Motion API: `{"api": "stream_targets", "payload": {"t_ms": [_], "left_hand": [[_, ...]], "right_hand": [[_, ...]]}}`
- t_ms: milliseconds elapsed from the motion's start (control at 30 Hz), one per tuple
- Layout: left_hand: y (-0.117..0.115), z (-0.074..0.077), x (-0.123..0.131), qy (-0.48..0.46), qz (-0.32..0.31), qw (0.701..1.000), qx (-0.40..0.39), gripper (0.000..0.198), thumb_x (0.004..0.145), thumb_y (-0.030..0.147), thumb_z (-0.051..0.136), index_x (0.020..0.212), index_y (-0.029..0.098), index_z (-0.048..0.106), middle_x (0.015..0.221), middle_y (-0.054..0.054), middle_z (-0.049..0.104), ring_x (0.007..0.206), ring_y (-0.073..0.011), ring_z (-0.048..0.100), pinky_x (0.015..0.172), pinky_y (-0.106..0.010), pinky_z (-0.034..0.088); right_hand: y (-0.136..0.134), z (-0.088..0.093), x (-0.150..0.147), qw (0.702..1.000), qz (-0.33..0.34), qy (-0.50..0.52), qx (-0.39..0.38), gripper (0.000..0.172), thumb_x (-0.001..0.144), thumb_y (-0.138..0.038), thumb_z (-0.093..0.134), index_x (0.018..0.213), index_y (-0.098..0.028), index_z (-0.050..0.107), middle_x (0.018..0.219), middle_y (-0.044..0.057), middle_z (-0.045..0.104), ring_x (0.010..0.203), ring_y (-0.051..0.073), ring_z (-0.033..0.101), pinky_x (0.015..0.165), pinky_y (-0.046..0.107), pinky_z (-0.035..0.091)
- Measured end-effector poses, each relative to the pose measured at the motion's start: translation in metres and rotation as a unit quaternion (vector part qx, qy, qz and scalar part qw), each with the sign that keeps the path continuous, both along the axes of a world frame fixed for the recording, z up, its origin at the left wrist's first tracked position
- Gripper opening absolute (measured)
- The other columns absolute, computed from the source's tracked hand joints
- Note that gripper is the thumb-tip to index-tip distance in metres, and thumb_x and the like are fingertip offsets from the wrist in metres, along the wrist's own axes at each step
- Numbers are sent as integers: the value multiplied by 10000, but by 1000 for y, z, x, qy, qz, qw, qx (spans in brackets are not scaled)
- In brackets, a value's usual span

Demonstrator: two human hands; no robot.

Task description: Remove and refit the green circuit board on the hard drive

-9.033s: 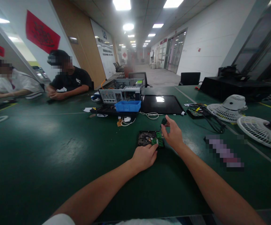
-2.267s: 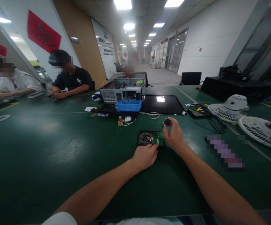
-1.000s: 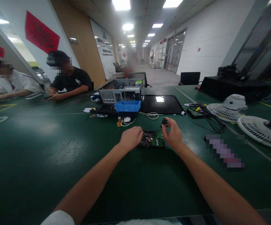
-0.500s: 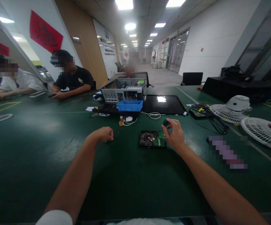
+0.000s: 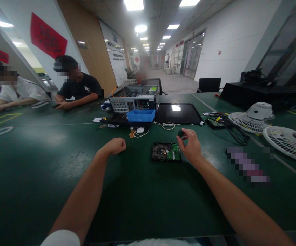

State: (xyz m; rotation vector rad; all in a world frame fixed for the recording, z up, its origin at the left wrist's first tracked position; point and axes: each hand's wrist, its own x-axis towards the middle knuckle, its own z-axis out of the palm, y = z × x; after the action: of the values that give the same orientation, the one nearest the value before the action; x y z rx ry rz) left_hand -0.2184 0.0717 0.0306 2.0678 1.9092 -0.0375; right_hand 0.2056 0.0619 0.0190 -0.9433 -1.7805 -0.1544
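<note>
A hard drive (image 5: 160,152) lies flat on the green table, its green circuit board facing up on the right half. My right hand (image 5: 191,145) is at the drive's right edge, thumb and forefinger pinching a small dark green rounded object (image 5: 180,133) just above the board. The lower end of that object is too small to make out. To the left of the drive, apart from it, my left hand (image 5: 116,146) is closed in a fist near the table. Its fingers are curled in, and the inside of the fist is hidden.
Beyond the drive stand an open computer case (image 5: 132,100), a blue bin (image 5: 141,116) and a flat black screen (image 5: 180,114). A white cable (image 5: 166,126) lies before them. White fan parts (image 5: 247,119) and a black cable (image 5: 236,135) are on the right. Other people sit at far left.
My left fist has shifted slightly right and up. My right hand keeps its pinch by the hard drive, almost unmoved. The view has tilted a little.
</note>
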Motion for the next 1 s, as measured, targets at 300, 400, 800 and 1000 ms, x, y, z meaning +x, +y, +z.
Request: {"api": "stream_targets", "payload": {"t_ms": [300, 400, 800, 1000], "left_hand": [[5, -15, 5, 2, 29, 994, 102, 184, 862, 269, 572, 943, 194, 719, 923, -79, 750, 863, -218, 702, 754, -259, 482], [7, -21, 10, -8, 33, 991, 126, 226, 901, 303, 551, 997, 194, 724, 946, -77, 753, 871, -217, 706, 781, -267, 497], [6, -14, 6, -28, 38, 992, 120, 239, 910, 323, 569, 1002, 219, 764, 1020, -48, 767, 933, -208, 707, 821, -257, 506], [4, -9, 13, -23, 48, 995, 89, 228, 901, 298, 583, 1001, 205, 765, 1002, -61, 769, 911, -208, 708, 790, -251, 502]], "right_hand": [[0, -1, 0, 1000, -2, 2, -2, 461, 946, -318, 628, 1373, -257, 464, 1210, 119, 575, 828, 197, 659, 758, 407, 618], [-1, 0, 0, 1000, -1, 3, 0, 461, 951, -316, 624, 1377, -261, 456, 1211, 119, 575, 827, 196, 660, 756, 406, 620], [-1, 0, 1, 1000, 4, 0, -4, 471, 949, -303, 611, 1387, -252, 444, 1220, 123, 573, 879, 207, 654, 775, 404, 621], [-2, 1, 0, 1000, 12, 7, -15, 467, 951, -284, 594, 1392, -248, 443, 1240, 133, 575, 918, 220, 646, 792, 423, 621]]}}
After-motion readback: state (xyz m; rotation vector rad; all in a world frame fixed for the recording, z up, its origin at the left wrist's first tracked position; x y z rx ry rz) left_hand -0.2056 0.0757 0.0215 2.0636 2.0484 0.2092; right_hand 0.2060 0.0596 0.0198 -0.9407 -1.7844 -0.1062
